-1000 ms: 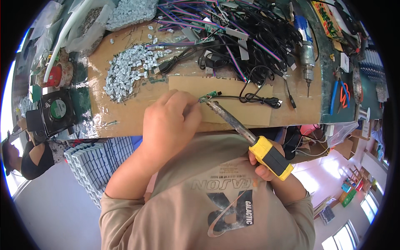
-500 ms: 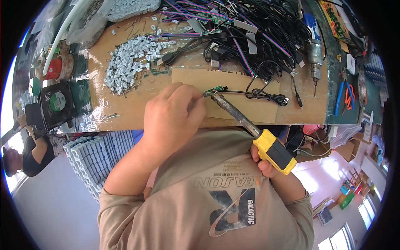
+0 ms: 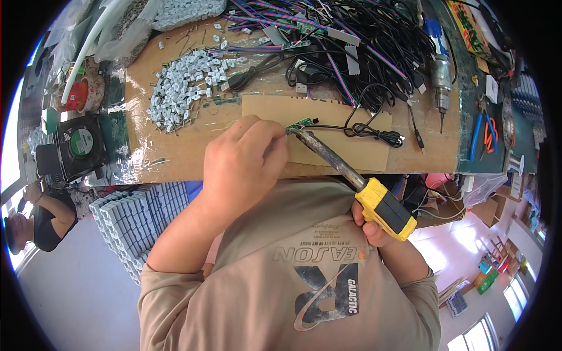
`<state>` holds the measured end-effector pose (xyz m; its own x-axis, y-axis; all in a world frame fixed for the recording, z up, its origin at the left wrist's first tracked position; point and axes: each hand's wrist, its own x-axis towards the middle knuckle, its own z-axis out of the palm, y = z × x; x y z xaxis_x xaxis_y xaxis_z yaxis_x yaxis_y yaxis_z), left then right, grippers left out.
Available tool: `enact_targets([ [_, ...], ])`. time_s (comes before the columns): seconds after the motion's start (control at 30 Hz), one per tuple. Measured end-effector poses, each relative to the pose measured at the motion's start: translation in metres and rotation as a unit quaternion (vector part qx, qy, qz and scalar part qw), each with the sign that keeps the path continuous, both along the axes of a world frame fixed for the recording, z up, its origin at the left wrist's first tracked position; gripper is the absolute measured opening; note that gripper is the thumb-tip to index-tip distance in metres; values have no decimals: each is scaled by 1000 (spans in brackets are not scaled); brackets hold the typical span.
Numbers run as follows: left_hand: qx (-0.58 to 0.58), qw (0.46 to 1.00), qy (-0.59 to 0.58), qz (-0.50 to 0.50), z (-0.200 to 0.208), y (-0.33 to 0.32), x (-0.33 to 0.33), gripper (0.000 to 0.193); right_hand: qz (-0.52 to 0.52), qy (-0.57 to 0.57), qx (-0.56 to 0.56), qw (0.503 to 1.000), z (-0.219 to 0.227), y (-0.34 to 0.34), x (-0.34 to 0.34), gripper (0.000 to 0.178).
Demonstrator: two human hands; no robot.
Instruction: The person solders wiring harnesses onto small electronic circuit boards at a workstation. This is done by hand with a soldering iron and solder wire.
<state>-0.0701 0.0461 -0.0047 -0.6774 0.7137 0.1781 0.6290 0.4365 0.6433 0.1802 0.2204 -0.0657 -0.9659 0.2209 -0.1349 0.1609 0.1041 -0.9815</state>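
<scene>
My right hand (image 3: 370,225) is wrapped round the yellow and black handle of a soldering iron (image 3: 336,161). The iron's dark barrel slants up and left, its tip at the near edge of a small green circuit board (image 3: 302,124). From the board's right end a black cable (image 3: 333,128) runs to a tied coil. My left hand (image 3: 246,161) is closed in a pinch just left of the board and the iron's tip; what its fingertips grip is hidden behind the fingers. Board and cable lie on a flat cardboard piece (image 3: 351,152) on the bench.
A heap of small white parts (image 3: 181,88) lies beyond my left hand. Tangled black cables (image 3: 374,64) fill the back. At right are an electric screwdriver (image 3: 442,82) and blue-handled pliers (image 3: 477,137). A small fan (image 3: 81,143) stands left. Another person (image 3: 52,216) is at far left.
My hands, the iron and the board stay almost in place, with only a very slight shift. At far left the other person's head and arm have moved.
</scene>
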Motion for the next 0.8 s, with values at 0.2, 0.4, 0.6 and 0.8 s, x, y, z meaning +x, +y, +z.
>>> enact_targets([
  [0.2, -8, 1000, 0, -8, 2, -1, -1, 6, -12, 8, 0, 1000, -2, -2, 1, 42],
  [0.4, 2, 1000, 7, -19, 2, -2, -3, 6, -20, 27, -8, 999, -3, -2, 2, 37],
  [0.6, -3, 999, 11, -30, 1, -3, -4, 6, -21, 41, -13, 999, -2, -2, -1, 34],
  [0.8, -5, 1000, -15, -27, 4, -2, -3, 8, -41, 32, -23, 998, 2, -4, -3, 36],
])
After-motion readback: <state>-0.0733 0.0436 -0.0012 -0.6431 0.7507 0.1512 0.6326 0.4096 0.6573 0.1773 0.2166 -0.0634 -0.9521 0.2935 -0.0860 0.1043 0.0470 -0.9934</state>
